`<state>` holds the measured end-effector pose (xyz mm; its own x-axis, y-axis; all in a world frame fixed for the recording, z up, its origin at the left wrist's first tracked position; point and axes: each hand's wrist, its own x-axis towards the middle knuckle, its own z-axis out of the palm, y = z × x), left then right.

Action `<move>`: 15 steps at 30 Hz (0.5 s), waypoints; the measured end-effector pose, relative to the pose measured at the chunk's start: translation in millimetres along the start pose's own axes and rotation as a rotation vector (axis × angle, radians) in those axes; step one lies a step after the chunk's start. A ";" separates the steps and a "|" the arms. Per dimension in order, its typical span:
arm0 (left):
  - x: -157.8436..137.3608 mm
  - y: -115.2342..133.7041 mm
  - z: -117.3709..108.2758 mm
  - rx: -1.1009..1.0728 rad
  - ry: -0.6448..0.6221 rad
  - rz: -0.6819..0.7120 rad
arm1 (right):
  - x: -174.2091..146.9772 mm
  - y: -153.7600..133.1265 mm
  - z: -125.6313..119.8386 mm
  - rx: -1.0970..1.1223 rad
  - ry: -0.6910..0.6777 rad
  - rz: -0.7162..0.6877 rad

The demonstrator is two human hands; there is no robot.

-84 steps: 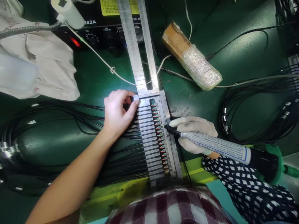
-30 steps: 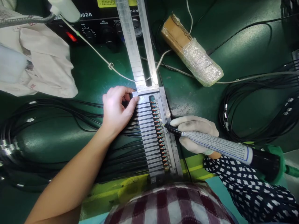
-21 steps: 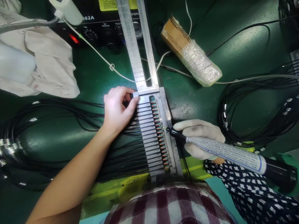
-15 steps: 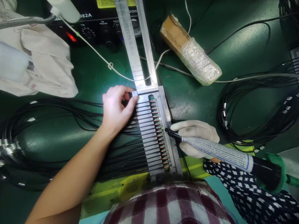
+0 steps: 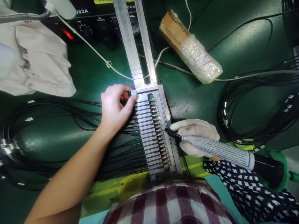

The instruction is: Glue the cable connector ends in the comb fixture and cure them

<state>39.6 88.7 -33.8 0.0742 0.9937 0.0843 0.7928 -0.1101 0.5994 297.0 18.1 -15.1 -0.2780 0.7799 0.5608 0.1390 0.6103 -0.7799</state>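
A slotted metal fixture (image 5: 146, 124) lies on the green work surface, holding a row of black cables (image 5: 126, 147) with small wired connector ends (image 5: 159, 132). At its upper left corner, my bare left hand (image 5: 118, 104) pinches the edge between thumb and fingers. From the right, my gloved right hand (image 5: 198, 135) is wrapped round a dispensing syringe (image 5: 217, 149) with a printed label and a green cap (image 5: 281, 174). The syringe's dark tip reaches the middle of the connector row; whether it touches a connector I cannot tell.
A dispenser unit (image 5: 93, 31) with dials and a lit red switch stands at the back. Beside it lies a pale cloth bag (image 5: 44, 59). A plastic-wrapped cardboard block (image 5: 191, 46) sits behind my right hand. Coiled black cables (image 5: 224, 102) lie at both sides.
The whole view has shifted slightly. My left hand keeps its pinch on the fixture, and the syringe tip stays at nearly the same spot along the connector row.
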 end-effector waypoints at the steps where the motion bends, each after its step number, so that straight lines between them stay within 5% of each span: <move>1: 0.1 0.2 -0.3 0.002 -0.001 0.001 | -0.7 0.1 0.4 -0.008 0.013 0.005; 15: 0.1 1.3 -1.2 0.019 0.003 0.006 | -0.9 0.0 2.4 -0.008 0.040 0.019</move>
<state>39.9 88.7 -32.1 0.0776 0.9929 0.0904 0.8038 -0.1160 0.5835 295.0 17.0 -16.3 -0.2369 0.7964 0.5564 0.1511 0.5960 -0.7886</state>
